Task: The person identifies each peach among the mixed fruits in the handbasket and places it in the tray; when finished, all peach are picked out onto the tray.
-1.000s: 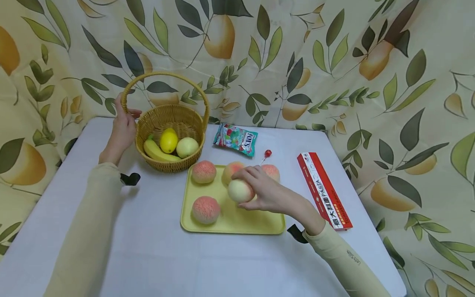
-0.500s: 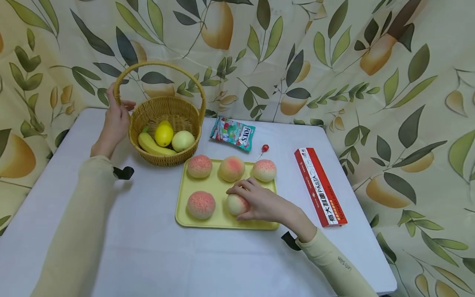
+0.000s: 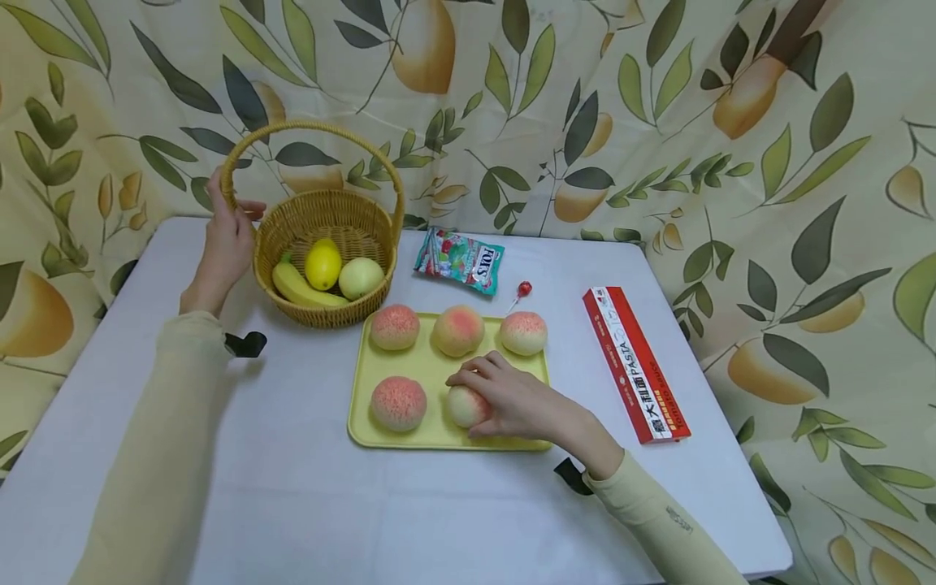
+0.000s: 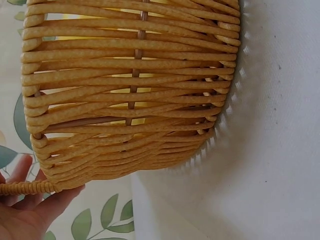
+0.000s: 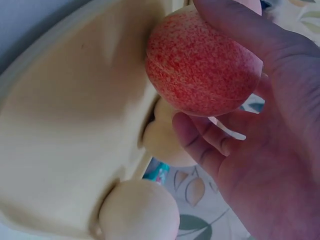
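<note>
At the left rear of the table stands a woven basket [image 3: 325, 317] with a tall arched handle. My left hand [image 3: 225, 252] holds the handle near its base; in the left wrist view the handle passes between the thumb and fingers. Inside the basket lie a banana [image 3: 303, 288], a lemon [image 3: 323, 264] and a pale green round fruit [image 3: 361, 279]. My right hand [image 3: 512, 398] has its thumb and fingers around a peach [image 5: 200, 65], which sits at the front right of the yellow tray [image 3: 439, 439]. The palm side of the peach is hidden in the head view.
Several other peaches [image 3: 398, 404] rest on the tray, with a row along its back. Behind it lie a candy bag [image 3: 459, 260] and a red lollipop [image 3: 523, 289]. A red pasta box [image 3: 636, 366] lies at the right. Patterned cloth [image 3: 585, 122] hangs behind the table.
My right hand has lowered the peach from above the tray onto its front right part. My left hand stays at the basket handle. The head view has shifted slightly.
</note>
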`<action>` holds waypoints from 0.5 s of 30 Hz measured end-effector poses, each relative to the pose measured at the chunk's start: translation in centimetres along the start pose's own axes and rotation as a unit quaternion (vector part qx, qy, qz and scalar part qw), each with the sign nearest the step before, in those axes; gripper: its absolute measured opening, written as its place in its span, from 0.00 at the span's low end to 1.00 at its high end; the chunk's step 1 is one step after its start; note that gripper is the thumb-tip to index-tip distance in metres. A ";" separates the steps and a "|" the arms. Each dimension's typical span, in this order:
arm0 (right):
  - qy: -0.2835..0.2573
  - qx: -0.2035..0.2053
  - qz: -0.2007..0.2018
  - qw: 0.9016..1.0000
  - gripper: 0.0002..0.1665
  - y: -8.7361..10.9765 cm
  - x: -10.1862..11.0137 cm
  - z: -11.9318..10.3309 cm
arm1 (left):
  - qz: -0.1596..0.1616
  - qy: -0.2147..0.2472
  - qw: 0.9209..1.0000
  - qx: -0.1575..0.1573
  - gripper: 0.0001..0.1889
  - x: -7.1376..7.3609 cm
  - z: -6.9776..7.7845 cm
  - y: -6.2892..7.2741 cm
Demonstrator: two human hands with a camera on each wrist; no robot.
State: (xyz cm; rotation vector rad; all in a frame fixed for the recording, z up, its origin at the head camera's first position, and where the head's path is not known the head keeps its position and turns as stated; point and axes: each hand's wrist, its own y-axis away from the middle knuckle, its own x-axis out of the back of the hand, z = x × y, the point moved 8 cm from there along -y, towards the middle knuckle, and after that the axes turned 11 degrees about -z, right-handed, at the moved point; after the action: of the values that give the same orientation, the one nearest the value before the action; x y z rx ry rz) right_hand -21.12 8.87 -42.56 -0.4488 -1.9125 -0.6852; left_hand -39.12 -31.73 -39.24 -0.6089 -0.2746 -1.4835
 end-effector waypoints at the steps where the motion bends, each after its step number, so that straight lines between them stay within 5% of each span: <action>1: 0.000 -0.003 0.001 1.000 0.40 0.0 0.0 0.0 | -0.001 0.000 1.000 0.001 0.29 0.0 -0.1 0.1; 15: 0.016 0.008 -0.007 1.000 0.44 -0.1 -1.1 -0.4 | 0.002 -0.010 1.000 0.007 0.28 -0.1 -0.4 0.6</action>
State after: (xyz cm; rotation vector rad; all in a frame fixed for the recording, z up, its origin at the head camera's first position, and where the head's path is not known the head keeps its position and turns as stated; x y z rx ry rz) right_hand -20.42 8.58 -43.50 -0.4113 -1.8908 -0.6827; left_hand -38.66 -31.84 -39.76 -0.6139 -0.2991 -1.4720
